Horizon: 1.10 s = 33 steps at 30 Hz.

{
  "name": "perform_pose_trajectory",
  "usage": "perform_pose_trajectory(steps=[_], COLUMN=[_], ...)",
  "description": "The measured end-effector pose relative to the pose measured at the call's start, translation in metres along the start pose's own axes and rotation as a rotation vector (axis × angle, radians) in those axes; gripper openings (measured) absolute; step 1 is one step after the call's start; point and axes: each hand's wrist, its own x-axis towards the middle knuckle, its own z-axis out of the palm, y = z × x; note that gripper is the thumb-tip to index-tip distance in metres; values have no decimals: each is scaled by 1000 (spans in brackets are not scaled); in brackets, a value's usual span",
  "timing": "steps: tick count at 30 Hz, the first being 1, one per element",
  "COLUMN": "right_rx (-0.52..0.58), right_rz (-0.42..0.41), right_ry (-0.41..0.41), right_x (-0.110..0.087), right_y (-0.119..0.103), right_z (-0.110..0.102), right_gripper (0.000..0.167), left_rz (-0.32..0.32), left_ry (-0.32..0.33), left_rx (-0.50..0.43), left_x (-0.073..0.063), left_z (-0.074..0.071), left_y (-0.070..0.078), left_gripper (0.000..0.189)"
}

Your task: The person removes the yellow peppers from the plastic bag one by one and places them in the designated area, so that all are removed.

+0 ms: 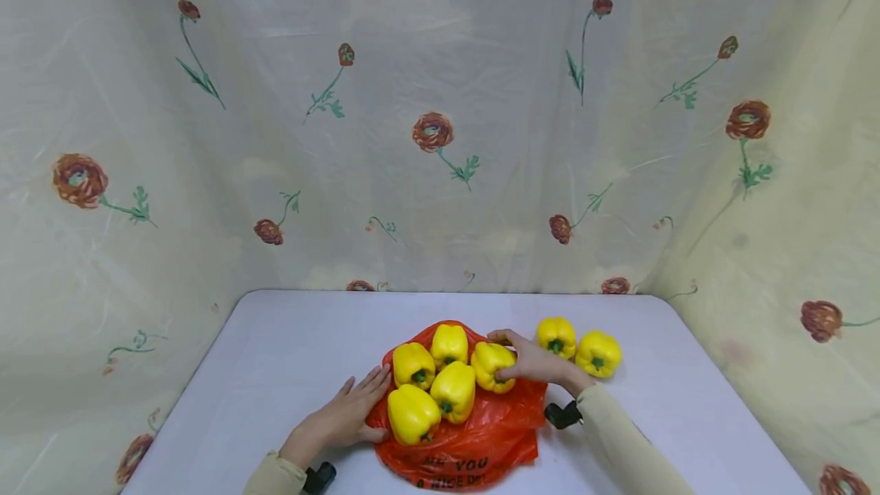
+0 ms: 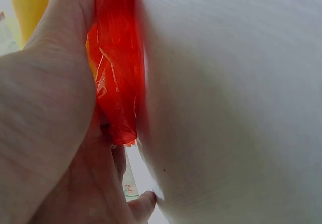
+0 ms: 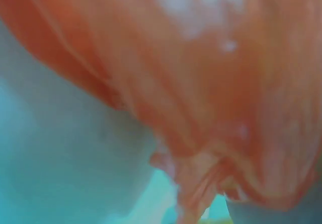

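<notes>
A red plastic bag (image 1: 502,434) with dark printed lettering lies spread on the table, with several yellow bell peppers (image 1: 412,412) grouped on it. My right hand (image 1: 535,363) grips the rightmost bell pepper (image 1: 490,365) of that group, thumb at its near side and fingers at its far side. At the bag's left edge rests my left hand (image 1: 347,412), fingers extended and thumb toward the nearest pepper. In the left wrist view, the red plastic (image 2: 118,68) lies against the inside of the left hand (image 2: 55,108). Blurred red plastic (image 3: 211,93) fills most of the right wrist view.
Two more yellow peppers stand to the right of the bag, one farther back (image 1: 555,336) and one beside the right wrist (image 1: 600,351). The white table (image 1: 302,342) has rounded far corners. A flower-printed curtain (image 1: 495,174) encloses its back and sides.
</notes>
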Motion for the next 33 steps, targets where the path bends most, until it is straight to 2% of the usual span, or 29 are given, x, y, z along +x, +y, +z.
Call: perform_pose_trajectory(steps=[8, 14, 33], right_rx=[-5, 11, 12], right_rz=[33, 24, 40], right_ry=[-21, -24, 51], right_x=[-1, 0, -5], right_y=[1, 3, 5], right_z=[6, 8, 8], right_gripper=[74, 73, 77], left_rz=[8, -4, -6], left_ry=[1, -5, -4], left_rx=[3, 7, 8], left_x=[-1, 0, 0], left_z=[-1, 0, -1], left_y=[1, 1, 2], left_gripper=[93, 94, 94])
